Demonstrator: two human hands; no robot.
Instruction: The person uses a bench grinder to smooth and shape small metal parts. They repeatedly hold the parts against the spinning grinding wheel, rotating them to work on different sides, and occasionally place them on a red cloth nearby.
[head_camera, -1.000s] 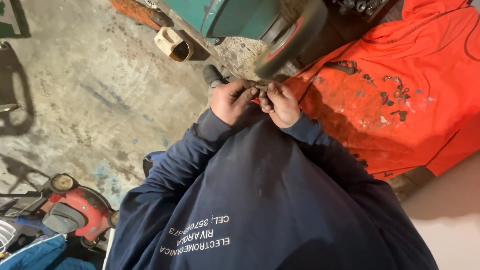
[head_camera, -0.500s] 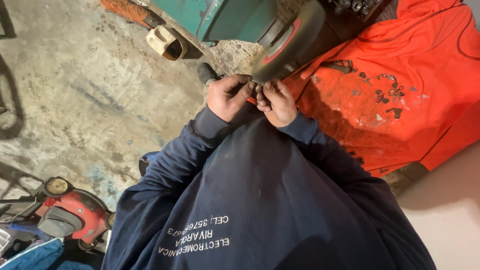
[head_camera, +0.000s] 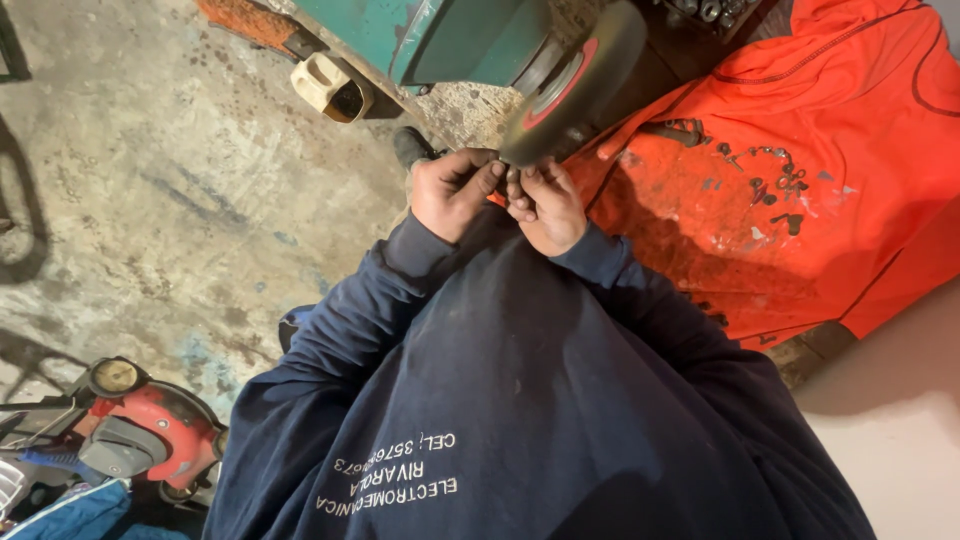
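two hands meet at the lower edge of a bench grinder wheel (head_camera: 575, 85), dark rim with a red centre, mounted on a teal machine body (head_camera: 450, 35). left hand (head_camera: 452, 192) and right hand (head_camera: 548, 205) are both curled in, fingertips pinched together around a small dark part (head_camera: 512, 188). the part is mostly hidden by the fingers, so i can't tell its shape or its long axis.

key relation: the part sits right between the two hands, just below and touching or nearly touching the wheel rim; can't tell which from this angle. the wheel lies up and slightly right of the hands. the right hand is the nearer one to the rim, its fingertips almost under it; the left hand comes in from the side and braces the part.

both grips look tight, no open fingers, nothing else held.

around them: an orange cloth (head_camera: 780, 190) spread to the right with small dark metal bits (head_camera: 770, 180) scattered on it, well apart from the hands. stained concrete floor (head_camera: 150, 200) on the left, a cream plastic piece (head_camera: 330, 88) near the machine base, a red small-engine machine (head_camera: 140, 430) at lower left. person wears a dark blue sweatshirt (head_camera: 520, 400).
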